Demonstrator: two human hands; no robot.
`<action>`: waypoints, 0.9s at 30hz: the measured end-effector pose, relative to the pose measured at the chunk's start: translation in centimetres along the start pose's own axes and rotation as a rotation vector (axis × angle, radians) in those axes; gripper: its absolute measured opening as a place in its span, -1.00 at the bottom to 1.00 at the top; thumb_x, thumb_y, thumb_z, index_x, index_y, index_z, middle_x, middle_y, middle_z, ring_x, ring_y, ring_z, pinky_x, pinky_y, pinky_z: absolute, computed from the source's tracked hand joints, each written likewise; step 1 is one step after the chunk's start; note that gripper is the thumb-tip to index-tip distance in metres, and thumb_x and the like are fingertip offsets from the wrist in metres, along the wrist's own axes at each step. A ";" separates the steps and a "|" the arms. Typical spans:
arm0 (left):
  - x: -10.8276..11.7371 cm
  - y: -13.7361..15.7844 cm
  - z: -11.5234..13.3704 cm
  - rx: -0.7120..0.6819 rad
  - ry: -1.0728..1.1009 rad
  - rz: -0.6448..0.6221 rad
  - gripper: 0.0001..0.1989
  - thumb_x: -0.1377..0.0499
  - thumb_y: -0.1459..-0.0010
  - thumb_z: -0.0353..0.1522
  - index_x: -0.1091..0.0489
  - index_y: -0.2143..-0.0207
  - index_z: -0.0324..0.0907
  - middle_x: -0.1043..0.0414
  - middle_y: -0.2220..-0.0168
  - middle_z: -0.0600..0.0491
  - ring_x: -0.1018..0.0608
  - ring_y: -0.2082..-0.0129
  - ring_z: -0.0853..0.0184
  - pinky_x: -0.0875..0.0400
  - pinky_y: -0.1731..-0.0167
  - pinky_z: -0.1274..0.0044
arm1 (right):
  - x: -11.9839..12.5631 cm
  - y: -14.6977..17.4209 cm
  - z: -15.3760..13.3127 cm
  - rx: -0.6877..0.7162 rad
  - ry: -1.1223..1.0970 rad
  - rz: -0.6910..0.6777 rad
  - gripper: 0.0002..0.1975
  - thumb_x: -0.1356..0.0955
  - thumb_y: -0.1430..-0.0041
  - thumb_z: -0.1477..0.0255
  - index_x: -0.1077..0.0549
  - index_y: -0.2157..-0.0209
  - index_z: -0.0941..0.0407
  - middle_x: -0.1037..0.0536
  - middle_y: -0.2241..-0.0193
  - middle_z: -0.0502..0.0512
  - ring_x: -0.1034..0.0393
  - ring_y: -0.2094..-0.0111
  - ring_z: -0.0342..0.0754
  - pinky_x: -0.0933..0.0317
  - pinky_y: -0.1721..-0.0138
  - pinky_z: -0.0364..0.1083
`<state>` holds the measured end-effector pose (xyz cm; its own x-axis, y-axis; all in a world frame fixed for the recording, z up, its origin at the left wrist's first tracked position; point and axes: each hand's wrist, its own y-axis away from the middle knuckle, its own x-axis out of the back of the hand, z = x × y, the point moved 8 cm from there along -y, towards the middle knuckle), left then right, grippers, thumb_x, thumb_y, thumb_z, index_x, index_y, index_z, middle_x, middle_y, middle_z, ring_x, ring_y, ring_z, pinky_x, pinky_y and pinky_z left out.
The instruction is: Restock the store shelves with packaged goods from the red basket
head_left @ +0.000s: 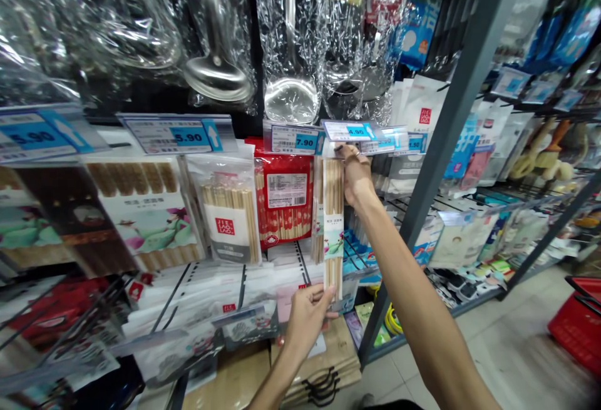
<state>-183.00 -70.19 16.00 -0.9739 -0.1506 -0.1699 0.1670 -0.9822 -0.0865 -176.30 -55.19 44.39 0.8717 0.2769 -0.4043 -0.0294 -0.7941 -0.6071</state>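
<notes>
A narrow pack of wooden chopsticks (333, 210) hangs upright below a price tag (350, 131) marked 4.90. At the pack's lower end, my left hand (307, 313) is closed with the thumb pressed against it. My right hand (355, 175) pinches the top of the same pack, its fingertips partly hidden under the tag. Left of the pack hang a red bag of chopsticks (284, 200) and a clear bag of chopsticks (230, 210) with a white and grey label.
Plastic-wrapped ladles (218, 78) hang above. Wider chopstick packs (141, 210) fill the left side. A grey shelf post (451, 109) slants close to my right arm. Wooden cutting boards (235, 379) stand below, and a red basket (577, 322) is on the floor at right.
</notes>
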 end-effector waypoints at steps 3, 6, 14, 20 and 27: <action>1.0 -0.7 -0.1 -0.009 0.026 0.057 -0.42 -0.35 0.02 0.10 -0.56 0.33 -0.29 -0.49 0.43 0.04 -0.54 0.38 0.28 -0.59 0.41 0.47 | 0.6 0.0 0.7 0.017 0.117 0.039 -0.63 -0.48 -0.05 0.09 -0.41 0.39 0.09 -0.57 0.38 0.04 -0.48 0.20 0.01 -0.40 0.13 0.00; 2.1 -1.3 -0.1 -0.030 0.004 0.098 -0.44 -0.37 0.05 0.09 -0.53 0.41 -0.28 -0.44 0.49 0.08 -0.51 0.43 0.31 -0.57 0.47 0.48 | 1.3 2.1 0.2 0.178 0.250 0.038 -0.64 -0.44 -0.14 0.09 -0.45 0.27 0.12 -0.59 0.32 0.07 -0.48 0.22 -0.04 -0.37 0.12 -0.04; 1.9 -1.0 -1.2 0.032 -0.092 0.102 -0.47 -0.38 -0.06 -0.09 -0.51 0.03 -0.26 -0.59 0.04 -0.12 -0.66 0.41 0.28 -0.58 0.53 0.51 | 3.9 10.3 2.1 0.191 0.462 -0.074 -0.45 -0.46 -0.19 0.12 -0.36 -0.09 0.11 -0.57 0.07 0.20 -0.48 0.07 0.02 -0.39 0.11 -0.03; 2.6 -0.7 -1.6 0.064 -0.142 0.140 -0.41 -0.26 -0.24 -0.28 -0.28 -0.26 -0.30 -0.28 -0.32 -0.36 -0.60 0.62 0.42 -0.46 0.73 0.56 | 6.7 15.4 3.8 0.150 0.743 -0.126 -0.27 -0.50 -0.14 0.23 -0.24 -0.25 0.16 -0.56 0.02 0.27 -0.50 0.08 0.09 -0.39 0.12 0.03; 2.6 -0.7 -1.0 0.001 -0.223 0.124 -0.55 -0.19 -0.27 -0.34 -0.36 -0.17 -0.32 -0.46 -0.19 -0.27 -0.55 0.69 0.46 -0.43 0.75 0.59 | 8.2 15.8 6.2 0.042 0.646 -0.150 -0.55 -0.39 -0.29 0.21 -0.41 -0.11 0.15 -0.61 0.00 0.25 -0.53 0.00 0.12 -0.39 -0.02 0.07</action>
<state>-185.49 -69.79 14.61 -0.9558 -0.2912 0.0414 0.2875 -0.9546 -0.0777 -172.66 -62.07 27.22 0.9854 -0.0075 0.1703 0.1077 -0.7467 -0.6564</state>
